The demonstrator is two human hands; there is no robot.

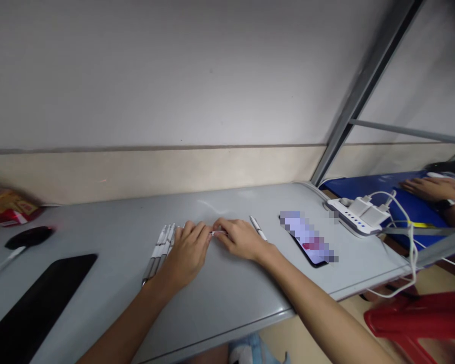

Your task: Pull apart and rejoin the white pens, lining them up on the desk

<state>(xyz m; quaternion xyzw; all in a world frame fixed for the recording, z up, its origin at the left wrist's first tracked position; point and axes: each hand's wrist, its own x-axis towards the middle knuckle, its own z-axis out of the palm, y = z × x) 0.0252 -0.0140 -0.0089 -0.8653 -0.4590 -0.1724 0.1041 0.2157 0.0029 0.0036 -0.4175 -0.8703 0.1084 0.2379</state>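
My left hand [191, 247] and my right hand [242, 237] meet over the middle of the grey table [220, 298], both with fingers pinched. Between their fingertips shows a thin white pen [218, 232], mostly covered by the fingers. Just left of my left hand lies a row of several white-and-grey pens [163, 247], partly hidden behind the hand and wrist. One more white pen [258, 228] rests apart, beyond my right wrist.
A lit phone [307, 240] lies at right, near a white power strip [354, 217] with chargers and cables. To the left are a black mat [41, 303], a black mouse [29, 236] and a red-gold packet [9, 206]. Past the metal frame [341, 126], another person's hands [436, 189] rest on a blue surface.
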